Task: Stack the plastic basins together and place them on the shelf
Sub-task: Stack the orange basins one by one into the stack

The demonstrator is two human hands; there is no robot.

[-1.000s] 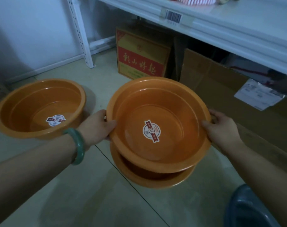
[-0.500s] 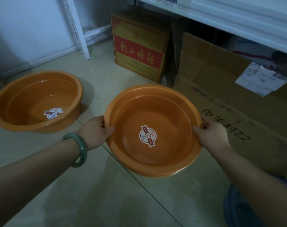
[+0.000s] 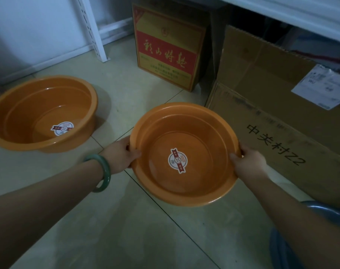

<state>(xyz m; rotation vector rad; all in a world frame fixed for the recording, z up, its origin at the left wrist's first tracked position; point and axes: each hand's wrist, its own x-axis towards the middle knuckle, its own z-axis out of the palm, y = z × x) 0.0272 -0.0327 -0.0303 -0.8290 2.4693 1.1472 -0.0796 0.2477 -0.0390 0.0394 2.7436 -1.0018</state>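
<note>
An orange plastic basin (image 3: 202, 144) with a round sticker in its bottom sits low over the tiled floor in the middle of the view. My left hand (image 3: 121, 156) grips its left rim and my right hand (image 3: 247, 163) grips its right rim. Only one rim shows, so a basin beneath it is hidden if there is one. A second orange basin (image 3: 19, 113) with the same sticker stands apart on the floor at the left. The white shelf's edge (image 3: 293, 14) runs across the top right.
A yellow and red carton (image 3: 167, 47) and a large brown cardboard box (image 3: 262, 90) stand under the shelf, close behind the held basin. A white shelf upright (image 3: 95, 33) rises at the back left. A blue stool edge (image 3: 328, 212) shows at the bottom right.
The held basin has gone down onto the basin below it, whose rim no longer shows. The view has tilted down, so most of the shelf has left the frame.
</note>
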